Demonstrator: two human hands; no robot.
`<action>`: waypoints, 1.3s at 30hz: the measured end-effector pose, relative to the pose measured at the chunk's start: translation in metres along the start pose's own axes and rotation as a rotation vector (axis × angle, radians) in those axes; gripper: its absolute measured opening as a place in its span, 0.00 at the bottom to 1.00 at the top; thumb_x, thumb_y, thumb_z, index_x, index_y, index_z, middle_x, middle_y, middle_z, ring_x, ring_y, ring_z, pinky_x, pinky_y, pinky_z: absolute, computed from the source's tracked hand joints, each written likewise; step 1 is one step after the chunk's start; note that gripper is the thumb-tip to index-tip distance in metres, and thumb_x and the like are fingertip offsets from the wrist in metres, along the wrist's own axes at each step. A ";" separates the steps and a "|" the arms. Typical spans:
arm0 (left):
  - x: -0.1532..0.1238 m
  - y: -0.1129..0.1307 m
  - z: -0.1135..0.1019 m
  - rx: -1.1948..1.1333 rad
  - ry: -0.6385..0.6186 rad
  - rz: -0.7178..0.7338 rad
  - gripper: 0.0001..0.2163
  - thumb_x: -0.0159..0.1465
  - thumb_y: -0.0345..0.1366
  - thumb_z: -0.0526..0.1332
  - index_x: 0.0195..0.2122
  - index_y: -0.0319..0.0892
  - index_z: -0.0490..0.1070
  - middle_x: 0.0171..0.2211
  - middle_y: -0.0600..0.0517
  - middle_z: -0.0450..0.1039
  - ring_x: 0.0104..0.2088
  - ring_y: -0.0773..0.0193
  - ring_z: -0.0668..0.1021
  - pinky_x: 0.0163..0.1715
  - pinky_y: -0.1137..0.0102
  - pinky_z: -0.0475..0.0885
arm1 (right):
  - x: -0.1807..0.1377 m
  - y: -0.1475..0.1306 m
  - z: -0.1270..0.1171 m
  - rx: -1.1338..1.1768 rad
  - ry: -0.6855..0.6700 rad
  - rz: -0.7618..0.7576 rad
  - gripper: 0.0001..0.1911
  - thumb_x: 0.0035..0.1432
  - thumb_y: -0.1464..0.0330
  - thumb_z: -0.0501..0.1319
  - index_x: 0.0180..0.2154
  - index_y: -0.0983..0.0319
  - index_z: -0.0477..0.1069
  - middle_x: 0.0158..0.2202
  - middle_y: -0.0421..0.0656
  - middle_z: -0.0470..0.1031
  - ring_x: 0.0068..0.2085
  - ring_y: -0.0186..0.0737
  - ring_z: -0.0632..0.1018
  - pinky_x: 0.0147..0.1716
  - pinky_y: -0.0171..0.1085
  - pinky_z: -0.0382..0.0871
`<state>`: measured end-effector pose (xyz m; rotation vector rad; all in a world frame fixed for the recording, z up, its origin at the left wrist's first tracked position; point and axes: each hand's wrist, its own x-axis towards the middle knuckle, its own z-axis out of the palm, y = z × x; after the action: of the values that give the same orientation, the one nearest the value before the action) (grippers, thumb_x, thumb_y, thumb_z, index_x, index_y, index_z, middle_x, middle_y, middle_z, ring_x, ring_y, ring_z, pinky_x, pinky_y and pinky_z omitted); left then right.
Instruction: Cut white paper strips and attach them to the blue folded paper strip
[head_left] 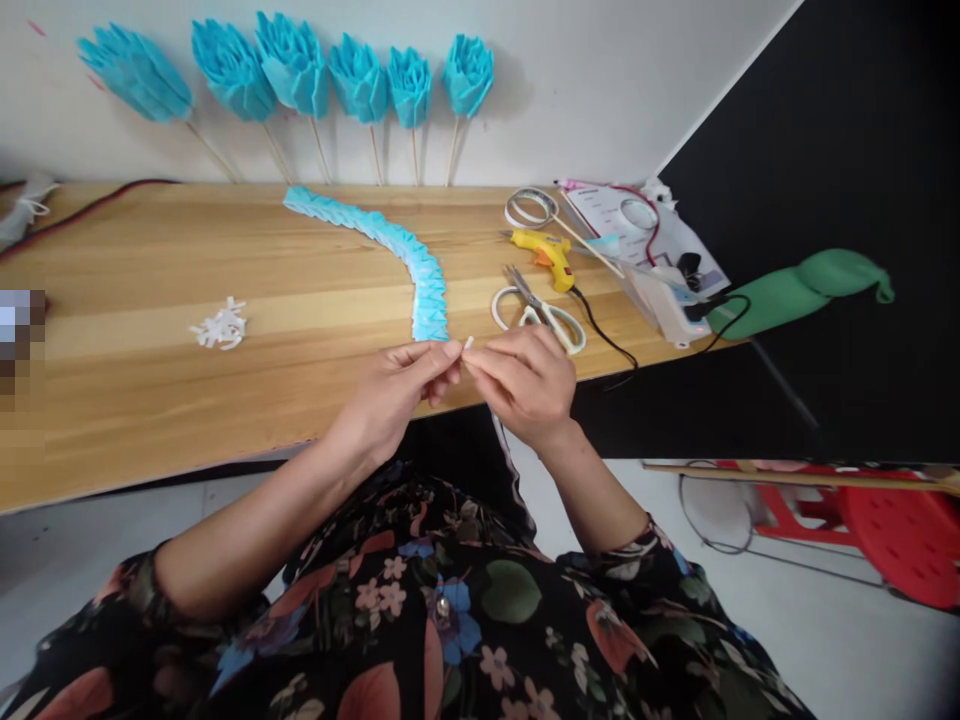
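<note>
A long light-blue pleated strip (409,250) curves across the wooden table toward me. My left hand (397,390) is closed at its near end, thumb on top, and partly hides that end. Just beside the left thumb, my right hand (529,380) pinches a tiny white strip (469,342), which looks like a bit of tape backing. The fingertips of both hands almost meet. Behind my right hand lie white-handled scissors (544,310), blades pointing away.
Several blue flowers on sticks (296,70) lean against the wall. White scraps (221,324) lie in a pile at left. At right are a yellow glue gun (547,258), a tape roll (531,207), papers (637,225), a power strip (675,310) and a green balloon-like object (795,290).
</note>
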<state>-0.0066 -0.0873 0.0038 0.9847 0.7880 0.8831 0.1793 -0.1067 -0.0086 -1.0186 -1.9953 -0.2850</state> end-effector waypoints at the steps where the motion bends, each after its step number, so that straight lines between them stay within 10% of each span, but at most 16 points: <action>1: 0.001 0.000 -0.001 -0.019 -0.006 -0.019 0.18 0.58 0.49 0.74 0.26 0.41 0.73 0.26 0.54 0.70 0.25 0.70 0.68 0.25 0.73 0.65 | 0.000 0.000 0.001 0.006 -0.011 0.002 0.10 0.69 0.72 0.63 0.43 0.50 0.81 0.36 0.40 0.83 0.38 0.41 0.80 0.38 0.45 0.72; 9: 0.013 -0.002 -0.009 -0.159 0.009 -0.174 0.14 0.55 0.43 0.75 0.25 0.41 0.72 0.22 0.56 0.67 0.23 0.72 0.67 0.22 0.74 0.62 | 0.005 -0.004 -0.002 0.074 -0.105 -0.051 0.11 0.67 0.73 0.65 0.47 0.54 0.81 0.40 0.43 0.85 0.39 0.43 0.80 0.39 0.44 0.74; 18: 0.004 0.001 -0.019 0.520 0.032 0.277 0.10 0.63 0.40 0.67 0.27 0.42 0.77 0.25 0.54 0.73 0.26 0.68 0.69 0.29 0.71 0.63 | 0.019 -0.001 -0.013 0.430 -0.318 0.484 0.07 0.69 0.66 0.64 0.44 0.56 0.81 0.38 0.40 0.83 0.38 0.37 0.80 0.36 0.38 0.72; 33: -0.009 -0.012 -0.033 0.964 -0.138 0.514 0.11 0.69 0.32 0.62 0.28 0.42 0.77 0.23 0.54 0.73 0.25 0.69 0.71 0.28 0.70 0.61 | 0.006 -0.013 -0.015 0.364 -0.542 0.349 0.07 0.68 0.72 0.63 0.35 0.58 0.75 0.32 0.39 0.81 0.34 0.35 0.76 0.35 0.37 0.66; 39: -0.008 0.006 -0.047 0.819 -0.162 0.292 0.10 0.70 0.38 0.63 0.36 0.45 0.84 0.29 0.52 0.81 0.27 0.67 0.76 0.28 0.72 0.66 | 0.006 -0.011 -0.018 0.396 -0.498 0.438 0.08 0.66 0.73 0.62 0.33 0.57 0.72 0.31 0.38 0.79 0.32 0.36 0.75 0.33 0.38 0.66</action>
<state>-0.0519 -0.0758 -0.0060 1.9055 0.8948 0.7099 0.1798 -0.1200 0.0082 -1.3068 -2.0613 0.6331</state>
